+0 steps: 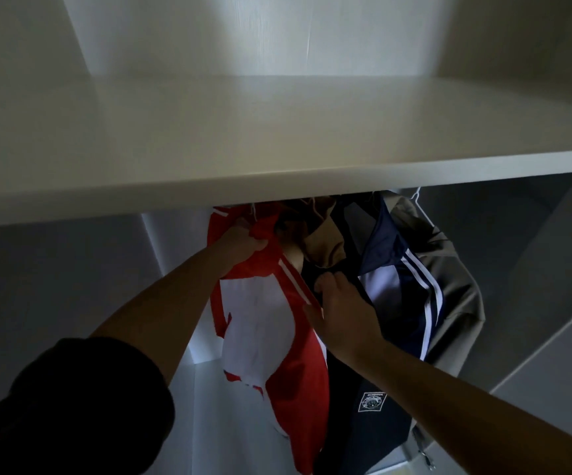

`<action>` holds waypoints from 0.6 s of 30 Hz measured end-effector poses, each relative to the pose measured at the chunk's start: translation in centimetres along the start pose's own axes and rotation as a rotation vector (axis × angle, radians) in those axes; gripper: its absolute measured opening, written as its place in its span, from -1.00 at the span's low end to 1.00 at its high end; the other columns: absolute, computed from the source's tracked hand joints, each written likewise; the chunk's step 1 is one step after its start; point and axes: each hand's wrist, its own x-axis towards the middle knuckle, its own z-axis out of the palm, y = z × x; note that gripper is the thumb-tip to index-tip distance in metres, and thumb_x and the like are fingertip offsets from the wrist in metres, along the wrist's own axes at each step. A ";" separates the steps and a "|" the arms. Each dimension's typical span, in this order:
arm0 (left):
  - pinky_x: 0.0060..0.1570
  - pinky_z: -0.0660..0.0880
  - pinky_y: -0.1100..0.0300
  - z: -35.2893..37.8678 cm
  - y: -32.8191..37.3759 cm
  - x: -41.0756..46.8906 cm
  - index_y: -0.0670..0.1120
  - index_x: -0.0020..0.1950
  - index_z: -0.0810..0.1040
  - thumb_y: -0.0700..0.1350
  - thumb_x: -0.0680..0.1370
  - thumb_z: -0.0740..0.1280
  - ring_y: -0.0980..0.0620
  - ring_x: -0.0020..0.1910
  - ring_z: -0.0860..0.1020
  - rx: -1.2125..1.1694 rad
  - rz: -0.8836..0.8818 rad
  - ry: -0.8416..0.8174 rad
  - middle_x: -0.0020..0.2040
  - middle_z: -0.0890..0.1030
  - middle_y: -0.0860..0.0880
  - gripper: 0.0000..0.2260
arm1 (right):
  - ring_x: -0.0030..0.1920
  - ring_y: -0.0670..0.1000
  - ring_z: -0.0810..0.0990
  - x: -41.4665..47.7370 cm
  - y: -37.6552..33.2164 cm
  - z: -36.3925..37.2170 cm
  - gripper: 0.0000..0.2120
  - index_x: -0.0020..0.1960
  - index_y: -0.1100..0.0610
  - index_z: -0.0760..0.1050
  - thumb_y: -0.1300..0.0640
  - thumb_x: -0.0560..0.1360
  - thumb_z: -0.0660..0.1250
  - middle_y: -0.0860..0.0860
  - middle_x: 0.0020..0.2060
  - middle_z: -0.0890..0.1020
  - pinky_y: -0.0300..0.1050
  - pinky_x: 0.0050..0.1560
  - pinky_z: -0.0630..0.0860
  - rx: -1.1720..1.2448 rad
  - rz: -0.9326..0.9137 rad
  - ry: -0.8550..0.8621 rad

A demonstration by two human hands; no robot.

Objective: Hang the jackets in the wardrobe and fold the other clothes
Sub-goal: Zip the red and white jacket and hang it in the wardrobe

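A red and white jacket (277, 337) hangs under the wardrobe shelf (277, 180). My left hand (240, 243) grips its red shoulder fabric near the top. My right hand (339, 303) sits between the red jacket and a dark jacket (363, 416) with a small badge, fingers curled into the dark cloth. To the right hang a navy and white jacket (394, 265) with white stripes and a grey-olive jacket (456, 279). A tan garment (322, 241) shows behind them. The rail and hangers are mostly hidden by the shelf.
The white shelf spans the whole view above the clothes. White wardrobe walls (171, 241) close in at left and back. A door or side panel (552, 320) slants at the right. The wardrobe floor (229, 423) shows pale below the jackets.
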 end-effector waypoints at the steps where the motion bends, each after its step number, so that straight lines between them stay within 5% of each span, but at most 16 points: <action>1: 0.03 0.43 0.16 -0.1 -0.2 0.0 -0.13 0.53 0.15 -0.07 0.57 0.33 -0.06 0.14 0.49 -0.002 0.002 -0.009 0.32 0.45 -0.18 -0.41 | 0.05 0.07 0.54 0.3 0.1 0.5 -0.70 0.16 0.15 0.41 -0.05 0.60 0.17 0.06 0.07 0.52 -0.08 -0.03 0.47 0.016 0.075 -0.094; 4: 0.10 0.40 0.14 -0.3 -1.5 -0.1 -0.13 0.51 0.17 -0.07 0.61 0.27 -0.14 0.26 0.45 0.093 -0.028 -0.011 0.34 0.42 -0.19 -0.48 | 0.00 0.09 0.61 0.9 0.4 2.3 -0.70 0.05 0.19 0.48 -0.01 0.64 0.11 0.10 -0.01 0.61 -0.17 -0.11 0.41 0.038 0.185 -0.258; 8: -0.03 0.38 0.18 -0.6 -3.0 -0.7 -0.24 0.31 0.43 -0.10 0.64 0.18 -0.12 0.08 0.50 0.189 -0.005 0.088 0.12 0.52 -0.18 -0.69 | -0.20 0.03 0.60 1.2 0.2 2.8 -0.69 -0.21 0.09 0.43 -0.02 0.63 0.12 0.02 -0.22 0.58 -0.22 -0.30 0.34 0.061 0.211 -0.263; 10: -0.12 0.37 0.22 -0.2 -3.4 -1.6 -0.24 0.27 0.45 -0.14 0.62 0.20 -0.02 -0.05 0.46 0.222 0.058 0.171 -0.01 0.52 -0.10 -0.73 | -0.19 0.01 0.58 0.8 -0.2 2.8 -0.71 -0.08 0.11 0.49 -0.07 0.62 0.14 0.02 -0.16 0.61 -0.16 -0.23 0.46 0.040 0.215 -0.276; 12: -0.09 0.36 0.20 0.6 -3.9 -3.1 -0.17 0.33 0.40 -0.16 0.59 0.24 0.02 -0.03 0.44 0.199 0.110 0.241 0.07 0.51 -0.05 -0.69 | -0.09 0.02 0.61 -0.1 -0.4 2.8 -0.77 0.04 0.10 0.48 -0.04 0.60 0.18 0.01 -0.08 0.62 -0.05 -0.05 0.56 0.040 0.209 -0.282; 18: 0.29 0.31 0.16 5.1 -6.3 -10.0 -0.07 0.52 0.16 -0.20 0.52 0.38 -0.05 0.38 0.35 0.051 0.225 0.281 0.43 0.34 -0.10 -0.37 | 0.01 -0.03 0.57 -5.2 -0.2 1.7 -0.74 0.23 0.02 0.42 0.07 0.55 0.28 -0.04 0.10 0.48 -0.10 0.03 0.53 0.194 0.219 -0.157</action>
